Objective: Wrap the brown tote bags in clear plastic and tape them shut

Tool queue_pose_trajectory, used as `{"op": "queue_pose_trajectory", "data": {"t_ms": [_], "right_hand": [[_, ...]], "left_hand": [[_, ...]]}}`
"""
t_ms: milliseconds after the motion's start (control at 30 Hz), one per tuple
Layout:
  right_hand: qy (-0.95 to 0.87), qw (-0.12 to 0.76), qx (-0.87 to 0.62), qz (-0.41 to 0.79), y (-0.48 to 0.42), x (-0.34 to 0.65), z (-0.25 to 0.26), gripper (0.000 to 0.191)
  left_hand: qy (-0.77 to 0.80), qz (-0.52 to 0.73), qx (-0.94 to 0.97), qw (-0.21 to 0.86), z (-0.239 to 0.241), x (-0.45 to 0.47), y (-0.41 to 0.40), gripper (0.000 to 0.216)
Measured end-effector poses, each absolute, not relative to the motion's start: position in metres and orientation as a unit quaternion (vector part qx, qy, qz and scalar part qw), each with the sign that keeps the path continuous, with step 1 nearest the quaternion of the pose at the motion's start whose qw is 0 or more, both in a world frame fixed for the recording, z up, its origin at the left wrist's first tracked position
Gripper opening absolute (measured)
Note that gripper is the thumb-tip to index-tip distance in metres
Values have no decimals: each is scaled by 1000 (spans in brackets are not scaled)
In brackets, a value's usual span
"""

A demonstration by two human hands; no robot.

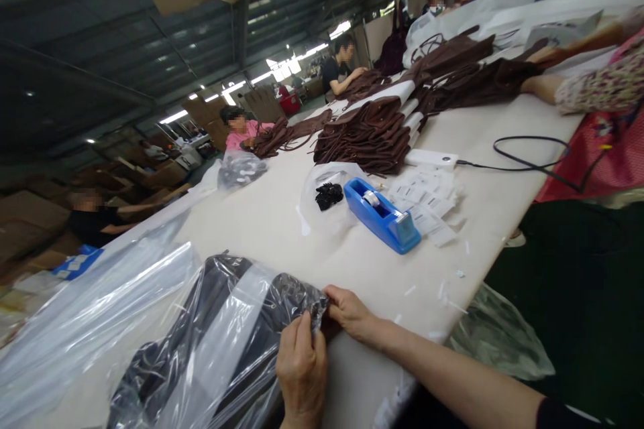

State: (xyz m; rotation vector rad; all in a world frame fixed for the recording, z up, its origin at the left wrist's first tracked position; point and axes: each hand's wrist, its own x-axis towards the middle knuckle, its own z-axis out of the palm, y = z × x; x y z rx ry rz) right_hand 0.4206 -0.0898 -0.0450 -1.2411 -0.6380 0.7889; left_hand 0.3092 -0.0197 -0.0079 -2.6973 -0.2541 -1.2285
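Note:
A dark folded garment [216,301] with a pale strip across it lies inside a clear plastic bag [251,348] at the front of the table. My left hand [302,365] is closed on the near side of the bag's right end, fingertips on the crinkled film. Just beyond it, my right hand [352,314] pinches the same end at its corner. The palm sides of both hands are hidden. A blue tape dispenser [382,218] stands on the table past my hands, touched by neither.
Behind the dispenser are a stack of brown garments [365,137], white labels [427,198] and black small parts [329,196] on plastic. Clear plastic sheets [100,308] cover the left side. A cable [523,164] crosses the right edge. Several people work around the table.

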Motion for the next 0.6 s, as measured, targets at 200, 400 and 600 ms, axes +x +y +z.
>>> {"op": "queue_pose_trajectory", "data": {"t_ms": [200,400,600], "right_hand": [[-302,660,-609,321,-88,436,-40,15],[-177,648,-645,363,-98,420,-28,12],[-84,722,-563,393,-107,397,-15,42]], "left_hand": [[-96,-430,-894,82,-12,310,-23,17],[-114,-437,-889,73,-22,310,-28,20],[-158,-440,-883,41,-29,313,-40,19]]}}
